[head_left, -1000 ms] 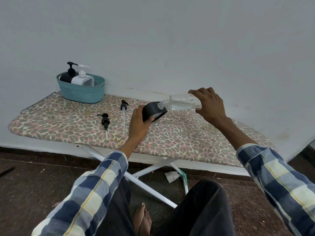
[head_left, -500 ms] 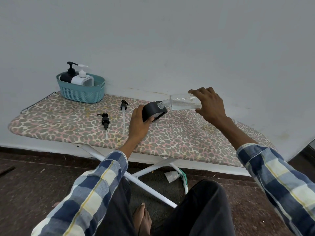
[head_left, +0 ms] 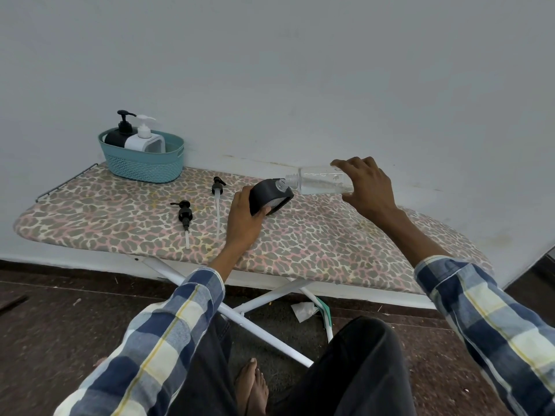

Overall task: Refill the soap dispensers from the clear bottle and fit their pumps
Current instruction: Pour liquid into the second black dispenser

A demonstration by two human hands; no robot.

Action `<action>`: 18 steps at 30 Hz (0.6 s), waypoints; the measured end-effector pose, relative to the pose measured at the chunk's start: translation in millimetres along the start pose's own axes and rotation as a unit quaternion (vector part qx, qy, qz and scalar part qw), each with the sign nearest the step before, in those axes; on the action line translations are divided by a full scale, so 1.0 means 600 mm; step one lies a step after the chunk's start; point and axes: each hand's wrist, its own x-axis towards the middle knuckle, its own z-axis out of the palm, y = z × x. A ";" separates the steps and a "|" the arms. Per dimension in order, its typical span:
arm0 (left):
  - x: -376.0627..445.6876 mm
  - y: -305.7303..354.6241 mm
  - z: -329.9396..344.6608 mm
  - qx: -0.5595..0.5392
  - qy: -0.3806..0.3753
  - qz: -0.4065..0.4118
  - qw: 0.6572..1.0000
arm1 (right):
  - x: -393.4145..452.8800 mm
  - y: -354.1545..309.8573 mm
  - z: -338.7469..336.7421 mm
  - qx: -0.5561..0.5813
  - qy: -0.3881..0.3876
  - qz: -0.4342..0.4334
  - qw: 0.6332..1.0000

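My left hand (head_left: 244,219) grips a black soap dispenser (head_left: 267,195) with no pump, tilted on the ironing board (head_left: 120,211). My right hand (head_left: 368,187) holds the clear bottle (head_left: 318,180) almost level, its open neck at the dispenser's mouth. A little clear liquid lies along the bottle's lower side. Two loose black pumps lie left of my left hand: a short pump (head_left: 184,216) and a long-tubed pump (head_left: 217,190).
A teal basket (head_left: 144,166) at the board's far left holds a black dispenser (head_left: 121,133) and a white dispenser (head_left: 144,139), both with pumps on. The wall runs right behind the board. White board legs (head_left: 261,301) and a crumpled paper (head_left: 303,310) are on the floor below.
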 end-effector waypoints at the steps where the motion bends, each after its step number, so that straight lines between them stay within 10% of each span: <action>1: 0.001 -0.001 0.001 -0.004 0.000 -0.006 1.000 | -0.002 -0.001 0.005 0.004 -0.003 0.005 1.000; 11: 0.013 -0.019 0.000 -0.078 0.029 -0.072 0.994 | -0.030 -0.048 0.092 0.179 -0.042 0.103 0.978; 18: 0.017 -0.023 -0.001 -0.045 0.019 -0.098 0.994 | -0.031 -0.084 0.151 0.400 -0.003 0.201 0.894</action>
